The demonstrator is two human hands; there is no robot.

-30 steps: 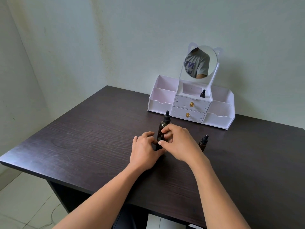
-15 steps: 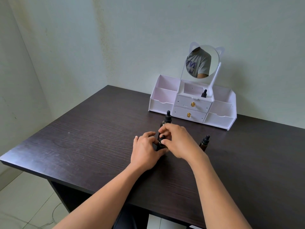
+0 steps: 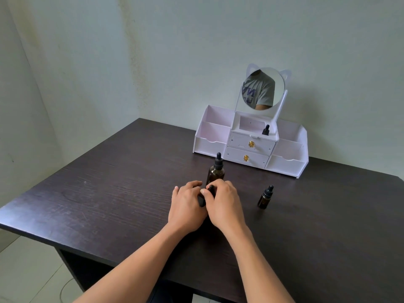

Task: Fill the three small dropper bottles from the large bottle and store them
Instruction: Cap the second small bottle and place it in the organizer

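Observation:
The large brown dropper bottle (image 3: pixel 216 171) stands upright on the dark table (image 3: pixel 109 193), just behind my hands. My left hand (image 3: pixel 185 206) grips the body of a small dark dropper bottle (image 3: pixel 202 201), mostly hidden between my hands. My right hand (image 3: pixel 225 204) pinches that bottle's black dropper cap (image 3: pixel 211 189) from above. A second small dropper bottle (image 3: pixel 265 197) stands alone to the right. A third small bottle (image 3: pixel 265 130) stands in the top middle compartment of the white organizer (image 3: pixel 251 145).
The white organizer has two drawers with gold knobs, side compartments and a round cat-ear mirror (image 3: pixel 263 88), against the wall at the table's back. The table's front edge is near my forearms; tiled floor lies below left.
My hands have stayed on the small bottle; the right fingers have shifted slightly on its cap. The view has shifted a little.

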